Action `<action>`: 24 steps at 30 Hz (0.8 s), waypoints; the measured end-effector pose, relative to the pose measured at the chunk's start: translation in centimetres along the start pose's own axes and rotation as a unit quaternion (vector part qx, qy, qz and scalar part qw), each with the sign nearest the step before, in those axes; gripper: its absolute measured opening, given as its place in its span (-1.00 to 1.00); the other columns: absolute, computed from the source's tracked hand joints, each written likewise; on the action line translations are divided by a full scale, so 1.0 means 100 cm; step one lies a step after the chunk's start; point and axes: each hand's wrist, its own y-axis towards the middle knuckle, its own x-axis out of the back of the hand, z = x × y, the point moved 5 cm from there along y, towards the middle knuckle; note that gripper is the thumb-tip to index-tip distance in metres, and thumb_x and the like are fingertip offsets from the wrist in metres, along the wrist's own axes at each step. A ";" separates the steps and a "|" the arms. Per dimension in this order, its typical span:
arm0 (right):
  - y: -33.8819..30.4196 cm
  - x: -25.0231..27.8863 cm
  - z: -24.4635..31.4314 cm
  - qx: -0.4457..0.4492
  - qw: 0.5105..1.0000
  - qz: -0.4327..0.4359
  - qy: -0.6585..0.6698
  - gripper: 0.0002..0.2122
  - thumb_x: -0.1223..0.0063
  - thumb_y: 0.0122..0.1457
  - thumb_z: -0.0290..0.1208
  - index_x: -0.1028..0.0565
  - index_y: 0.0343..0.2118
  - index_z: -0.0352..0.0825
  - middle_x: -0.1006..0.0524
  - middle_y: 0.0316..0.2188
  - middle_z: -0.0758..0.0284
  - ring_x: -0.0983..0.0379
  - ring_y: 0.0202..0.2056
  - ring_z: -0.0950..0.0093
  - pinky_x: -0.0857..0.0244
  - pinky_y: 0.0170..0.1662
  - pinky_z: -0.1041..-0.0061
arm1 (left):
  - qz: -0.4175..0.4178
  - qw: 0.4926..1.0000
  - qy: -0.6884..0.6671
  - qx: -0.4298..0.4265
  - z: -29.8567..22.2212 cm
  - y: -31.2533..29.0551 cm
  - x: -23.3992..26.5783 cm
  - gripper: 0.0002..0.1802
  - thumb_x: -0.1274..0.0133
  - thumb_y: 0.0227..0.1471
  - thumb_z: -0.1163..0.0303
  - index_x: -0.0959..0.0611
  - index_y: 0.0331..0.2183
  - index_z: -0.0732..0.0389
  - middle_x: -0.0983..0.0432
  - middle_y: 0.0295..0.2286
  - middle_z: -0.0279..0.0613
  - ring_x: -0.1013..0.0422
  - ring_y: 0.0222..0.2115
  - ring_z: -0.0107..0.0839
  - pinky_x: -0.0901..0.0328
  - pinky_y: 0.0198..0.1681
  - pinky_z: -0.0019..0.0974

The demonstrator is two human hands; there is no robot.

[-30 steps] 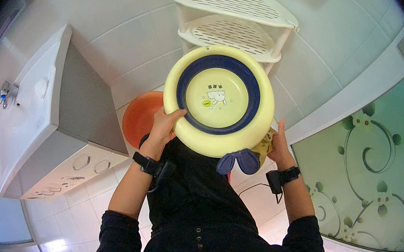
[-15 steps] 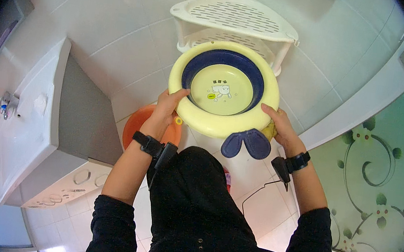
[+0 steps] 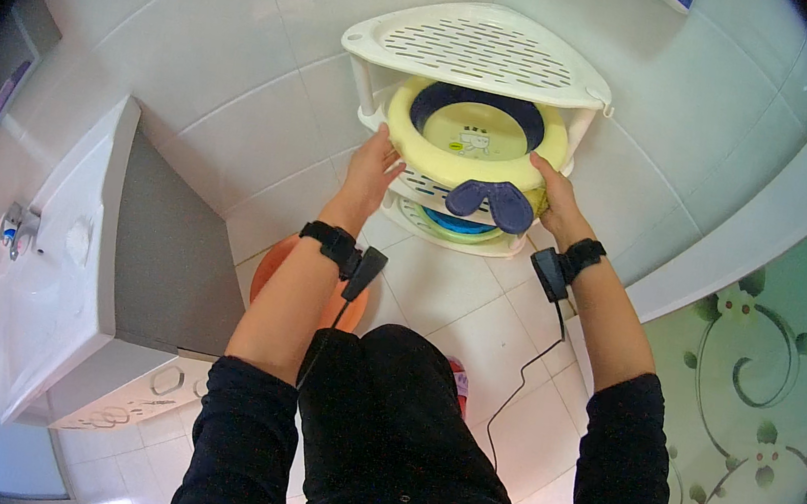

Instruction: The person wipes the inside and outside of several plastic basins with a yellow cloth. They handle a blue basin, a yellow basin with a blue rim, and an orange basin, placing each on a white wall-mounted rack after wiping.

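Observation:
A pale yellow wash basin with a dark blue inner band sits partly inside the white corner rack, between its top and middle shelves. Two dark blue ear-shaped flaps hang from its front rim. My right hand grips the rim at the front right, thumb on top. At the left edge my left hand rests against the rim, fingers and thumb apart and no longer wrapped over it. The rack's slotted top shelf covers the basin's far edge.
A blue and green basin sits on the rack's lowest shelf. An orange basin stands on the floor, partly behind my left forearm. To the left is a white sink over a grey cabinet; a green patterned glass door stands right.
The yellow basin has moved forward, away from me, into the rack beneath its top shelf. My left thumb has come off the rim. The lower shelves now show.

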 end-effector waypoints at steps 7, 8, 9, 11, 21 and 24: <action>0.058 -0.007 -0.026 0.009 0.995 -0.059 0.085 -0.55 -0.15 0.08 -0.28 -0.33 -0.04 -0.44 -0.46 -0.16 0.21 -0.44 -0.18 0.29 -0.38 -0.17 0.31 | -0.065 0.990 0.113 0.045 0.022 -0.052 0.012 -0.41 0.02 0.09 0.38 -0.21 0.10 0.37 -0.40 -0.09 -0.01 -0.43 -0.18 -0.27 -0.35 -0.12 -0.34; 0.063 -0.010 -0.029 0.008 0.993 -0.070 0.096 -0.54 -0.15 0.09 -0.27 -0.32 -0.04 -0.44 -0.45 -0.15 0.20 -0.43 -0.18 0.30 -0.38 -0.17 0.31 | -0.065 0.990 0.115 0.051 0.022 -0.058 0.014 -0.45 0.03 0.09 0.39 -0.24 0.08 0.36 -0.43 -0.13 -0.04 -0.45 -0.21 -0.29 -0.36 -0.13 -0.35; 0.066 -0.014 -0.031 0.006 0.991 -0.081 0.107 -0.54 -0.14 0.10 -0.26 -0.32 -0.03 -0.45 -0.44 -0.14 0.20 -0.43 -0.18 0.30 -0.38 -0.18 0.31 | -0.067 0.989 0.119 0.058 0.020 -0.064 0.017 -0.48 0.04 0.10 0.39 -0.27 0.07 0.35 -0.46 -0.16 -0.06 -0.46 -0.25 -0.32 -0.37 -0.15 -0.37; 0.068 -0.023 -0.032 0.003 0.996 -0.068 0.053 -0.50 -0.12 0.11 -0.23 -0.28 0.01 -0.45 -0.41 -0.10 0.19 -0.40 -0.13 0.32 -0.36 -0.16 0.35 | -0.059 0.988 0.125 0.069 0.018 -0.079 0.020 -0.54 0.06 0.11 0.40 -0.32 0.04 0.32 -0.50 -0.21 -0.09 -0.48 -0.30 -0.36 -0.38 -0.18 -0.40; 0.017 -0.031 -0.061 -0.104 0.913 0.110 -0.379 -0.24 -0.15 0.04 -0.23 0.00 0.22 -0.44 -0.28 0.07 0.14 -0.32 0.00 0.37 -0.27 0.00 0.41 | -0.067 0.989 0.118 0.060 -0.004 -0.136 0.050 -0.64 0.10 0.14 0.39 -0.39 -0.01 0.24 -0.50 -0.24 -0.15 -0.45 -0.28 -0.43 -0.36 -0.23 -0.45; -0.004 -0.026 -0.081 -0.112 0.888 0.135 -0.425 -0.39 -0.22 -0.01 -0.28 -0.29 0.06 -0.52 -0.39 -0.04 0.09 -0.36 -0.06 0.41 -0.33 -0.09 0.46 | -0.078 0.991 0.100 0.049 -0.006 -0.149 0.079 -0.64 0.10 0.14 0.38 -0.39 -0.02 0.24 -0.50 -0.26 -0.16 -0.45 -0.28 -0.44 -0.36 -0.24 -0.45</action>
